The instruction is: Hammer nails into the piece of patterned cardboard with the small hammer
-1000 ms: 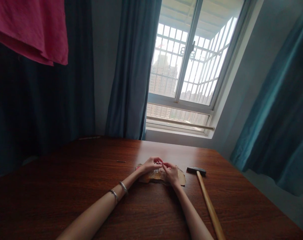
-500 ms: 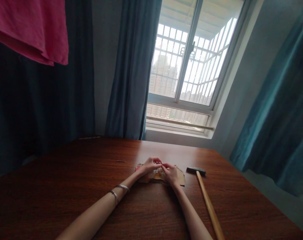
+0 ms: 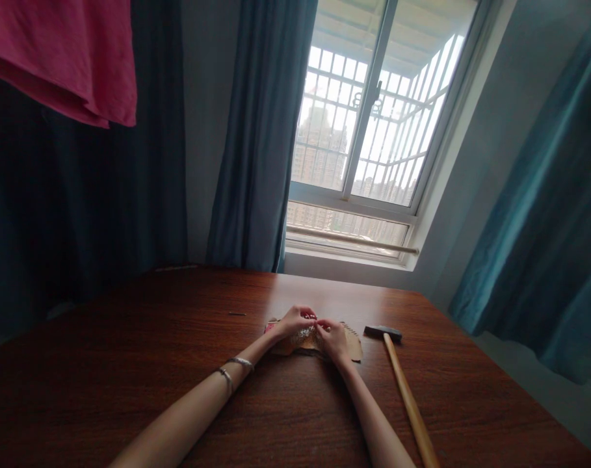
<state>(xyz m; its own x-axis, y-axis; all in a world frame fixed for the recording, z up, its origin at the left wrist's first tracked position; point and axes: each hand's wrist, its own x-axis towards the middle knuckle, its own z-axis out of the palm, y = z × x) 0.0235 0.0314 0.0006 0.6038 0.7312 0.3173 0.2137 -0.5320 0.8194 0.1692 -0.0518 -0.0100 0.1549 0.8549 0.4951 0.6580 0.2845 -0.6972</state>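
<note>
Your left hand (image 3: 295, 320) and your right hand (image 3: 334, 337) meet over a torn piece of cardboard (image 3: 354, 350), which lies on the bench (image 3: 178, 370) straight in front of you. The cardboard carries a patch of small glinting bits (image 3: 305, 338), partly hidden by your hands; they are too small to name with certainty. The fingers of both hands are bent inward, thumbs and forefingers drawn into a pinch, with the tips touching or almost so. Whether either pinch has one of the bits in it, you cannot tell from this view.

For fine work like this, bring only the very tips of thumb and forefinger to bear, and curl the other fingers out of the way so that you can see the contact. Let one hand steady while the other does the small movement, and press lightly, since such little bits would probably slip or spring away under a hard squeeze. Work low, over the middle of the cardboard, so that anything dropped falls onto it. Rest your wrists if you can, and mind that the bangles (image 3: 225, 378) on your left forearm do not brush the near edge.

The hammer (image 3: 408, 395) lies to the right, apart from the cardboard, and a thin dark sliver (image 3: 237, 314) lies off to its left; neither is in your fingers.
</note>
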